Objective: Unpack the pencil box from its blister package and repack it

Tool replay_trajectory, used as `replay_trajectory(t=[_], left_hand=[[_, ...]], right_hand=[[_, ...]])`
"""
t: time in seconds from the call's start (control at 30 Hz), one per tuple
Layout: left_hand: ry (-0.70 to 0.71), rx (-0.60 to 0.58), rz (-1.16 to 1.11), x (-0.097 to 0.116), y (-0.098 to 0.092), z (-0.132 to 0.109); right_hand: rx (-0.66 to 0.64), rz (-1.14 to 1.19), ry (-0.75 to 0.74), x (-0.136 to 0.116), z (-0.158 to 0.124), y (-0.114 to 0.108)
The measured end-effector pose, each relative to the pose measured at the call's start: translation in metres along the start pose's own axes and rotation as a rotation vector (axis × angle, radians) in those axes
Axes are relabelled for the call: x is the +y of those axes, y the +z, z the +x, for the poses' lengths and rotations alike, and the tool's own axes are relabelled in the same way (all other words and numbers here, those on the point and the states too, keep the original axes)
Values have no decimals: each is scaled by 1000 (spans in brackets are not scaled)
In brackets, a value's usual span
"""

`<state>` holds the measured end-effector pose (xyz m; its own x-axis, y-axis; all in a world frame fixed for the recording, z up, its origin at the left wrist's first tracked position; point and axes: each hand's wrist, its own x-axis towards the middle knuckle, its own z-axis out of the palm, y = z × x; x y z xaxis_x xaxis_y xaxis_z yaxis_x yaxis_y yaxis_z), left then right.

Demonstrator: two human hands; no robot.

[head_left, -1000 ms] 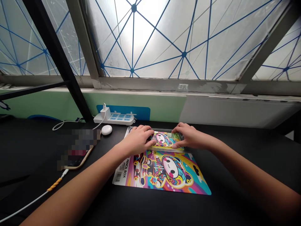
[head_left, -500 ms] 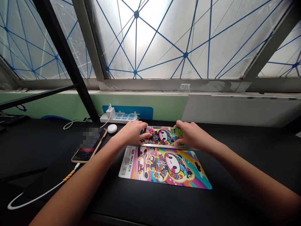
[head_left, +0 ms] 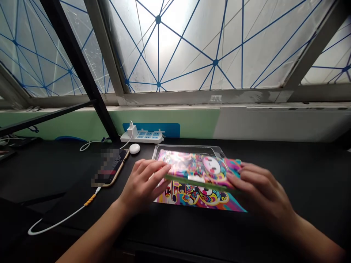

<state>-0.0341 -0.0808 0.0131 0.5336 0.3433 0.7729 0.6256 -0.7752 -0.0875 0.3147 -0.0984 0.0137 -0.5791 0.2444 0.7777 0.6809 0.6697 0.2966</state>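
A colorful cartoon-printed piece [head_left: 192, 164] with a green edge is raised and tilted between my hands. My left hand [head_left: 148, 180] grips its left end, with the fingers on top. Its right end is pinched in my right hand [head_left: 263, 186], where the thumb is hidden. Beneath it a printed cartoon sheet [head_left: 203, 201] lies on the black table, partly covered. Just behind, a clear plastic tray [head_left: 189, 147] rests on the table, its front part hidden by the raised piece.
On the left lie a phone [head_left: 116, 168] with a white cable [head_left: 63, 223] and a round white case [head_left: 134, 148]. A power strip [head_left: 148, 136] stands by the wall. A black slanted bar [head_left: 82, 69] rises at the back left.
Both hands have come nearer to me and lifted the colorful piece over the printed sheet. The clear tray behind is now exposed. The view has shifted slightly.
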Motion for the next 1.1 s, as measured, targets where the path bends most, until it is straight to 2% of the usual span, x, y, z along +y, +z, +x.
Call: replay_trajectory(t=[0.1,0.17,0.3,0.37,0.5,0.67,0.93,1.1], left_hand=[[-115,-159,-123,10,0,-22],[-254,-271,-193,12,0,-35],[-485,-469,-349,11,-1,-45],[-574,-522,-407,10,-3,-42],[-706,-532,-483,8,-5,-36],[-692,-548,-488,6,-3,-33],[-771,-555,-522,-1,4,-36],[-777,-619,-497,1,4,-36]], right_hand=[[-63,122,-40,-13,-29,-6],[-103,154,-61,-16,-41,-7],[-158,192,-19,-18,-42,-2],[-194,225,33,-19,-38,1],[-289,323,189,-17,-36,4],[-487,512,499,-7,-44,5],[-403,670,683,1,-39,6],[-372,633,941,12,-30,13]])
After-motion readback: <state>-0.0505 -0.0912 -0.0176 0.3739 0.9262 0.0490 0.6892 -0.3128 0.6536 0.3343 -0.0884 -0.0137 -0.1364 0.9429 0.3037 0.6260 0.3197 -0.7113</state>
